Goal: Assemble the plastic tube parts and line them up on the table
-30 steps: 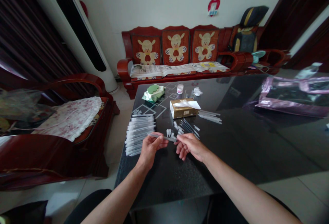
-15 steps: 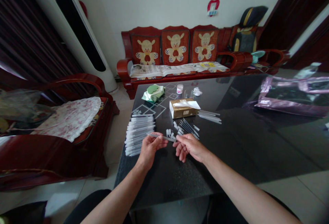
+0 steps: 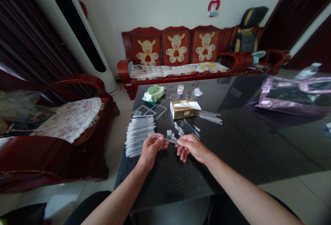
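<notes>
My left hand [image 3: 153, 148] is closed round a slim translucent pen barrel [image 3: 169, 139], its pointed end toward the left. The thumb and fingertips of my right hand [image 3: 190, 146] pinch the barrel's right end; whether a small part sits there is hidden by the fingers. To the left lies a row of whitish pens [image 3: 139, 132] side by side. Just beyond my hands are several small white caps [image 3: 169, 133] and a bunch of thin dark pen refills [image 3: 190, 128]. A few more translucent barrels [image 3: 210, 117] lie to the right of the tissue box.
On the dark glossy table [image 3: 186, 183] stand a gold tissue box [image 3: 178, 114], a green wipes pack [image 3: 153, 94], a small cup [image 3: 180, 89] and crumpled tissue [image 3: 198, 92]. A pink-edged clear bag [image 3: 292, 109] lies at right. A wooden sofa [image 3: 176, 51] is behind.
The fingertips of my right hand have closed in slightly at the barrel's right end. Otherwise both hands and the things on the table are nearly the same.
</notes>
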Demonstrator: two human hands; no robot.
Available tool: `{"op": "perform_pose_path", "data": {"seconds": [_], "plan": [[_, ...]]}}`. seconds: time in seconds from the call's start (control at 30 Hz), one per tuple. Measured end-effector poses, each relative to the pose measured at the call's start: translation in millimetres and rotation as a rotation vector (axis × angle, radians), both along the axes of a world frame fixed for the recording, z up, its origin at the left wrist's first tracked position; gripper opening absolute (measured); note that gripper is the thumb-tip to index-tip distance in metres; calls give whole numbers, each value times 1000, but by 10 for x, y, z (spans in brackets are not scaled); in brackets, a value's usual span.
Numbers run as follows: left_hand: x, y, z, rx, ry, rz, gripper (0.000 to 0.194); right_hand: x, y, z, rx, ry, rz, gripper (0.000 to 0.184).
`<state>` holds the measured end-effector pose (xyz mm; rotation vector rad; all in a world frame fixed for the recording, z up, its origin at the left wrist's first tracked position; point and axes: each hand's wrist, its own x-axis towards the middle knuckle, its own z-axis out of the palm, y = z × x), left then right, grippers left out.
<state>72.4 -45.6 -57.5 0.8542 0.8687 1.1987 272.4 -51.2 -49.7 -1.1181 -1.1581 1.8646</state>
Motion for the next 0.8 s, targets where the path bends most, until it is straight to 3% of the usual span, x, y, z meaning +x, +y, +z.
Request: {"op": "perform_pose_path", "data": {"seconds": [0.23,0.43,0.5,0.67,0.8], "plan": [[-6,3,9,-4,-1,-29,27,-19,3,-3,-40,-25,21,36],[45,-27,17,7,72,-83,27,-17,10,10,20,-40,45,31],[53,-12,3,39,134,-99,30,46,44,45,49,-64,-11,31],[57,26,-54,263,471,-101,23,309,154,153,134,-68,-336,30],[98,-7,-63,533,876,-136,20,426,166,165,135,-83,-426,31]]}}
